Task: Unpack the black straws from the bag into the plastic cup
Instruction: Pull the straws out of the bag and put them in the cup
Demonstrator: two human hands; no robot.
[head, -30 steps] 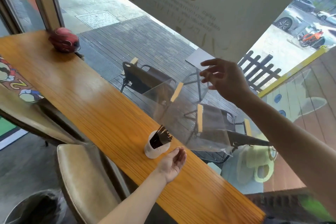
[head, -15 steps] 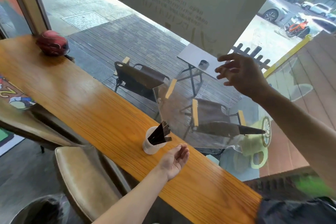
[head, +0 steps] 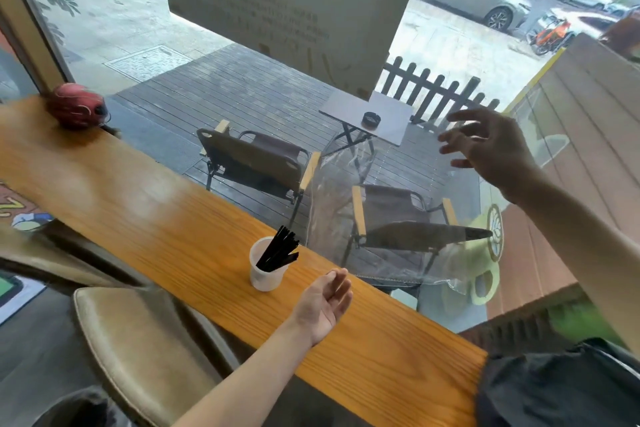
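1. Plastic cup (head: 265,276): white, translucent, upright on the wooden counter (head: 145,218), near the counter's window-side edge.
2. Black straws (head: 278,251): a bundle standing in the plastic cup, leaning toward the window, their upper ends fanned out above the rim.
3. Bag (head: 349,218): clear, crumpled plastic, seen against the window glass just right of the cup. No hand touches it. Its lower edge lies at the counter's far edge; whether it rests on the counter or against the glass cannot be told. No straws can be seen inside it.
4. Left hand (head: 325,305): palm turned up, fingers relaxed and slightly bent, holding nothing. It hovers over the counter just right of the cup and apart from it.
5. Right hand (head: 491,149): raised in front of the window, fingers spread and loosely bent, holding nothing. It is above and to the right of the bag, clearly apart from it.
6. Wooden counter: long, orange-brown, with a visible grain, running along the window from far left to near right.
7. Red round object (head: 76,107): at the far left end of the counter, blurred; its kind cannot be told.
8. Stool (head: 138,350): tan padded seat, below the counter's near edge, left of the left forearm.
9. Dark cloth (head: 561,388): black fabric at the lower right corner, over the counter's near end.
10. Outside, through the glass: two folding chairs (head: 256,159), a small grey table (head: 367,114) bearing a dark ashtray, a dark picket fence (head: 440,90), and parked cars.
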